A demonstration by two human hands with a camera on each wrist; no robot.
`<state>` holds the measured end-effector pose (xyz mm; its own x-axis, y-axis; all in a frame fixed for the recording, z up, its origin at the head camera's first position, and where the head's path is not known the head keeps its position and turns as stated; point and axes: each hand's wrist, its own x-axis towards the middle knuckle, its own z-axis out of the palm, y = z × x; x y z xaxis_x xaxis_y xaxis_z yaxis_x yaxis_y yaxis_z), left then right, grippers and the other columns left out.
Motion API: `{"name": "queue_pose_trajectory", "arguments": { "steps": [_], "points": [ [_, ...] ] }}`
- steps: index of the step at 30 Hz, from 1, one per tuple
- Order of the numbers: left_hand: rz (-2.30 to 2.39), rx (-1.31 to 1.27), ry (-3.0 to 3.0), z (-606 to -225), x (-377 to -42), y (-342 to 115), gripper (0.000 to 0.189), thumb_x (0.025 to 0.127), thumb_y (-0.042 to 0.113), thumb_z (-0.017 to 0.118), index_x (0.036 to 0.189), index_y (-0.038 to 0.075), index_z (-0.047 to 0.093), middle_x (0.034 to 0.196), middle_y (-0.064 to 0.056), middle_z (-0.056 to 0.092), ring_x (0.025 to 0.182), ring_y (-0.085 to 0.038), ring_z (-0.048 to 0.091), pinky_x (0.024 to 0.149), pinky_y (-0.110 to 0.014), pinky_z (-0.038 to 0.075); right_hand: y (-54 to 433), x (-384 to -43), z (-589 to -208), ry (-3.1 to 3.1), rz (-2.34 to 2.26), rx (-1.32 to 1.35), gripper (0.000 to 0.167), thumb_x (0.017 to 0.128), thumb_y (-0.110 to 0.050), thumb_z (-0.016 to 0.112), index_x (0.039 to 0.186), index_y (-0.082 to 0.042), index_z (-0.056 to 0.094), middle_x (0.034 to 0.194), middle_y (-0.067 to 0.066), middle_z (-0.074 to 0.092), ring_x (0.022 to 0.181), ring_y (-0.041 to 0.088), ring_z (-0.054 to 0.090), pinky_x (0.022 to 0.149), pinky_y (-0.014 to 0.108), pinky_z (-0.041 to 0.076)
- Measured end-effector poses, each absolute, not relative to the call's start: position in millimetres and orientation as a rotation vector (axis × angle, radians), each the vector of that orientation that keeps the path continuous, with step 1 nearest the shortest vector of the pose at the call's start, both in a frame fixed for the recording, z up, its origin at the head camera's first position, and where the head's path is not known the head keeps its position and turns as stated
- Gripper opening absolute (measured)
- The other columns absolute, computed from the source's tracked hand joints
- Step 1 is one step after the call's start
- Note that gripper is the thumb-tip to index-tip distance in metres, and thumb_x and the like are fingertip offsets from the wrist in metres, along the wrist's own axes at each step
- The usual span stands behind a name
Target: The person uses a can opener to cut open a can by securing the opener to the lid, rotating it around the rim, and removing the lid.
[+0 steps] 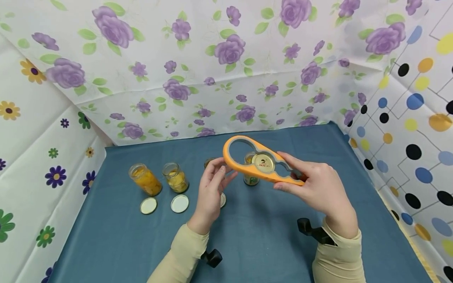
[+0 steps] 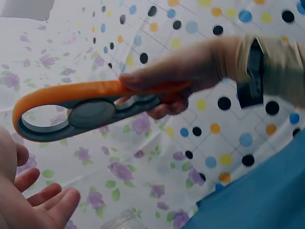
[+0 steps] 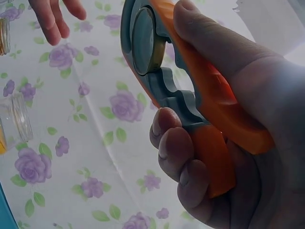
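Note:
My right hand (image 1: 320, 186) grips the handles of an orange and grey jar opener (image 1: 238, 167), raised above the table. A gold jar lid (image 1: 263, 162) is clamped between its jaws; the right wrist view also shows this lid (image 3: 148, 40) edge-on. My left hand (image 1: 212, 192) is held up beside the opener's rounded end, with fingers loosely bent and nothing in them. In the left wrist view, the left-hand fingers (image 2: 52, 198) show below the loop. Behind the opener stands a glass jar (image 1: 251, 181), partly covered by it. Another jar (image 1: 208, 161) is mostly hidden behind my left hand.
At the left stand an open jar of orange fruit (image 1: 146, 181) and an open jar of yellow pieces (image 1: 177, 181). Before them lie a lid (image 1: 148, 205) and a second lid (image 1: 179, 203); a third lid (image 1: 223, 200) peeks out beside my left hand. Patterned sheets enclose the blue table (image 1: 262, 243).

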<state>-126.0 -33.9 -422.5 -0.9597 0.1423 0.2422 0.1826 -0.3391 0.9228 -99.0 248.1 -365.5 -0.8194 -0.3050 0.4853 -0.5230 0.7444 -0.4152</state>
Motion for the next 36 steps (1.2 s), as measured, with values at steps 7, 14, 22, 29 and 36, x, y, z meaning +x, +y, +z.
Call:
{"name": "queue_pose_trajectory", "arguments": {
  "steps": [7,14,22,29,36],
  "points": [
    [-2.985,-0.469,-1.522,-423,-120,-33,0.046,0.117,0.040,0.046,0.150,0.007,0.045,0.147,-0.015,0.056,0.134,-0.028,0.061,0.113,-0.045,0.049,241,-102,-370,-2.520,0.797,0.777,0.083,0.076,-0.048,0.096,0.151,-0.029,0.065,0.072,-0.019,0.053,0.056,-0.002,0.043,0.051,0.024,0.039],
    [-3.284,-0.538,-1.352,-427,-115,-26,0.035,0.114,0.043,0.054,0.140,0.020,0.052,0.141,-0.002,0.060,0.130,-0.016,0.062,0.114,-0.040,0.048,233,-104,-372,-2.515,0.773,0.892,0.085,0.075,-0.057,0.093,0.151,-0.028,0.065,0.072,-0.020,0.048,0.057,-0.003,0.039,0.052,0.023,0.038],
    [-3.399,-0.822,-1.213,-431,-113,-21,0.059,0.112,0.048,0.056,0.157,0.012,0.046,0.144,-0.008,0.062,0.132,-0.023,0.065,0.116,-0.044,0.047,232,-102,-372,-2.539,0.741,0.893,0.085,0.074,-0.061,0.092,0.150,-0.031,0.066,0.072,-0.020,0.046,0.058,-0.003,0.038,0.052,0.024,0.037],
    [-3.533,-0.917,-0.950,-437,-114,-20,0.060,0.113,0.041,0.054,0.163,0.010,0.041,0.151,-0.010,0.058,0.142,-0.024,0.057,0.120,-0.043,0.042,232,-102,-372,-2.554,0.753,0.918,0.083,0.074,-0.061,0.092,0.148,-0.031,0.067,0.073,-0.020,0.046,0.060,-0.002,0.040,0.052,0.024,0.037],
    [-3.502,-0.959,-0.985,-439,-115,-20,0.054,0.112,0.041,0.056,0.156,0.011,0.052,0.143,-0.007,0.064,0.137,-0.019,0.060,0.119,-0.039,0.043,233,-102,-372,-2.555,0.767,0.932,0.083,0.075,-0.059,0.092,0.149,-0.031,0.066,0.073,-0.019,0.045,0.060,-0.002,0.040,0.053,0.024,0.038]
  ]
}}
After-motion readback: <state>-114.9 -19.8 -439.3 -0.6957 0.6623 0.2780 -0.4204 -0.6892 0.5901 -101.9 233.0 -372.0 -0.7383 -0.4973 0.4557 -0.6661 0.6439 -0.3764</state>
